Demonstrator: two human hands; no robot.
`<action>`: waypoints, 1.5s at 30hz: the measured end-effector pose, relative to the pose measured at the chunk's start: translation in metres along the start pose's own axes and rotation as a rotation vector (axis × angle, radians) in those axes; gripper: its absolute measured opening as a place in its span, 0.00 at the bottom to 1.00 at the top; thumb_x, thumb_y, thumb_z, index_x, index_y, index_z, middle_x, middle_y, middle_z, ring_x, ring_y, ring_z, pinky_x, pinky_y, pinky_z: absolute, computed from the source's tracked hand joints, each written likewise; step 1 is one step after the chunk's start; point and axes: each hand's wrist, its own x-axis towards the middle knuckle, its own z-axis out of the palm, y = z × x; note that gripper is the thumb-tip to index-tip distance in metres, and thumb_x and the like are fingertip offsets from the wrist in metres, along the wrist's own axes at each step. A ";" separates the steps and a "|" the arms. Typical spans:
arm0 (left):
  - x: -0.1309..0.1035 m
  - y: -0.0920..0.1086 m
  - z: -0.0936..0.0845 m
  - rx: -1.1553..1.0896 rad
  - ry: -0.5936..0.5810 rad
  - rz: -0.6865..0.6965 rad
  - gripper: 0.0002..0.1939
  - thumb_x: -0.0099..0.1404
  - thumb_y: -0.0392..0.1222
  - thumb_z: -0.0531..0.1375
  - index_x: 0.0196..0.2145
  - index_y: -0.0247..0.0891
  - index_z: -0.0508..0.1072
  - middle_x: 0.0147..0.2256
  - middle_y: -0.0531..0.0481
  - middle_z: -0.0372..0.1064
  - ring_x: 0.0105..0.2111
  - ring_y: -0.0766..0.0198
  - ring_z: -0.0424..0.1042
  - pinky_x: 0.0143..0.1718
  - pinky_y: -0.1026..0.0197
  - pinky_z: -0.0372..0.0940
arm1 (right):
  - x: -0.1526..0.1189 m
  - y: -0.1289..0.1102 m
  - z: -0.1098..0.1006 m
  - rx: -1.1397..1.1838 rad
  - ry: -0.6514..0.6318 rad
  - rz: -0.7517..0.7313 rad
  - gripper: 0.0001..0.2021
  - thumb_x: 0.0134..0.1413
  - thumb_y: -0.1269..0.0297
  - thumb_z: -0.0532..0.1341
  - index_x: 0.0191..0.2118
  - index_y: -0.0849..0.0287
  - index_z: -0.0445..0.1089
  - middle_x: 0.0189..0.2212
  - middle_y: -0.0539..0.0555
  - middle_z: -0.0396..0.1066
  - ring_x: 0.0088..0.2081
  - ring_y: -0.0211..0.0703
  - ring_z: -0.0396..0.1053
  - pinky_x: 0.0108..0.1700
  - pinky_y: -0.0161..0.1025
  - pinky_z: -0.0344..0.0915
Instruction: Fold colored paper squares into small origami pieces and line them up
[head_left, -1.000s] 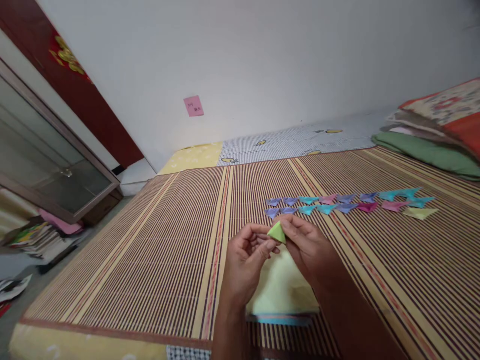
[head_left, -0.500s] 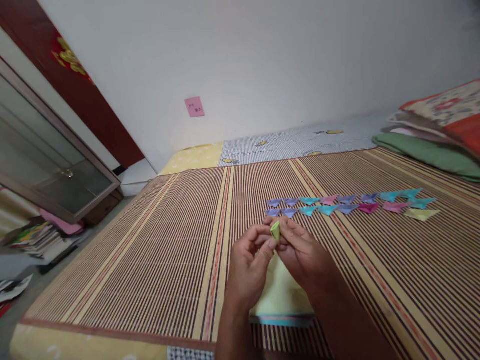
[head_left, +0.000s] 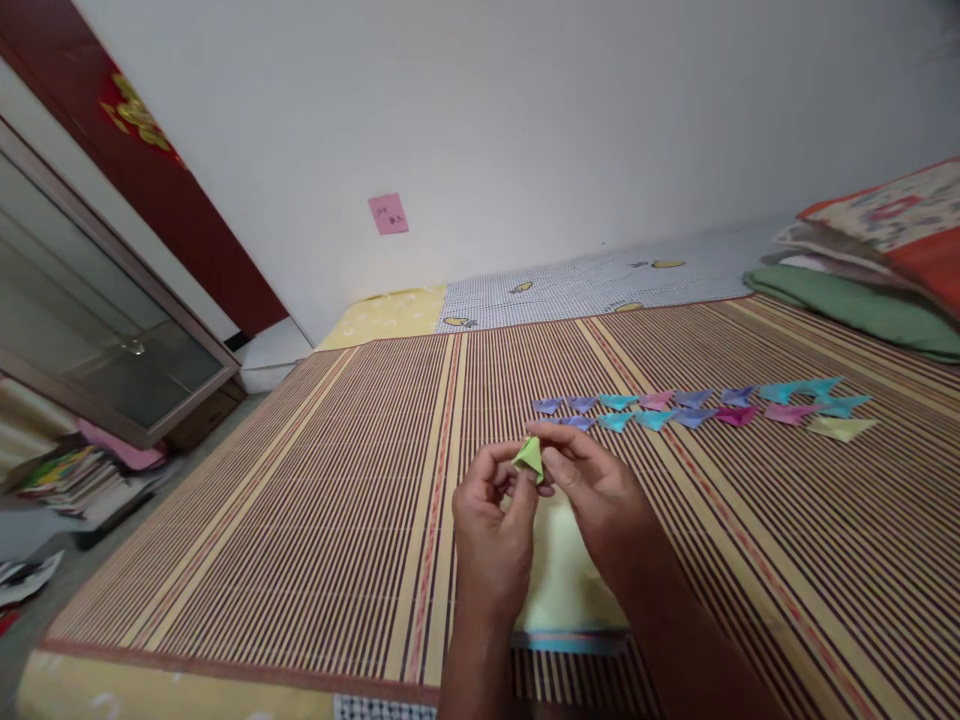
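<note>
A small folded piece of lime-green paper point(head_left: 530, 457) is held up between both hands above the mat. My left hand point(head_left: 495, 510) pinches it from the left, thumb on its lower part. My right hand point(head_left: 600, 490) grips its right edge with thumb and fingers. Under my wrists lies a stack of pale yellow paper sheets point(head_left: 566, 570), with blue and pink edges showing at its near side. Beyond my hands, folded paper pieces in purple, blue, pink and yellow stand in two rows, among them a magenta folded piece point(head_left: 736, 415).
A striped bamboo mat point(head_left: 337, 500) covers the bed. Folded bedding point(head_left: 847, 300) is piled at the far right. A pink note point(head_left: 388, 214) sticks to the white wall. At left are a glass-fronted cabinet point(head_left: 97, 300) and a pile of books point(head_left: 75, 470) below the bed's level.
The green paper has turned and moved slightly left, now showing a wider triangular face. My right thumb and fingers have shifted along its edge.
</note>
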 end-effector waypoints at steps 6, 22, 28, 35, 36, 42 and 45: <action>-0.003 -0.004 -0.002 0.330 0.252 0.136 0.14 0.67 0.35 0.63 0.49 0.45 0.77 0.34 0.51 0.77 0.33 0.61 0.75 0.37 0.60 0.69 | -0.007 -0.008 0.004 -0.346 0.067 -0.277 0.11 0.59 0.65 0.65 0.48 0.54 0.73 0.44 0.56 0.76 0.45 0.48 0.74 0.48 0.47 0.72; -0.007 0.000 0.010 0.162 0.148 0.127 0.17 0.70 0.34 0.58 0.51 0.46 0.80 0.45 0.49 0.80 0.36 0.64 0.78 0.38 0.63 0.72 | -0.006 -0.009 0.005 -0.585 0.213 -0.646 0.10 0.61 0.78 0.58 0.41 0.56 0.73 0.36 0.51 0.73 0.41 0.43 0.73 0.42 0.39 0.70; -0.006 0.002 0.008 0.188 0.175 0.111 0.16 0.67 0.32 0.59 0.47 0.46 0.82 0.44 0.48 0.81 0.39 0.62 0.77 0.43 0.58 0.72 | -0.004 -0.007 0.003 -0.580 0.191 -0.609 0.10 0.59 0.79 0.58 0.39 0.57 0.71 0.36 0.52 0.72 0.39 0.41 0.70 0.41 0.39 0.67; -0.004 0.001 0.006 0.181 0.160 0.140 0.18 0.65 0.29 0.59 0.46 0.46 0.82 0.45 0.49 0.80 0.45 0.59 0.78 0.49 0.55 0.72 | -0.003 -0.010 0.001 -0.575 0.106 -0.586 0.08 0.60 0.77 0.59 0.40 0.58 0.71 0.37 0.52 0.71 0.40 0.42 0.70 0.42 0.40 0.67; -0.003 0.001 0.006 0.179 0.160 0.141 0.18 0.65 0.29 0.59 0.45 0.46 0.82 0.45 0.49 0.80 0.45 0.59 0.78 0.49 0.55 0.72 | -0.003 -0.010 0.001 -0.567 0.096 -0.579 0.07 0.60 0.76 0.59 0.40 0.57 0.71 0.37 0.52 0.71 0.42 0.43 0.71 0.43 0.41 0.68; -0.003 0.004 0.003 0.219 0.055 0.211 0.21 0.67 0.27 0.56 0.47 0.46 0.81 0.45 0.49 0.79 0.46 0.60 0.77 0.49 0.57 0.71 | -0.002 -0.007 -0.003 -0.377 0.087 -0.402 0.05 0.59 0.73 0.62 0.38 0.55 0.71 0.37 0.51 0.73 0.42 0.43 0.73 0.44 0.41 0.69; -0.005 0.006 0.001 0.242 -0.030 0.224 0.20 0.68 0.27 0.55 0.48 0.44 0.80 0.47 0.47 0.77 0.48 0.59 0.75 0.51 0.56 0.70 | 0.000 -0.005 -0.005 -0.265 0.090 -0.325 0.04 0.58 0.72 0.63 0.36 0.54 0.71 0.37 0.50 0.73 0.42 0.42 0.73 0.44 0.40 0.70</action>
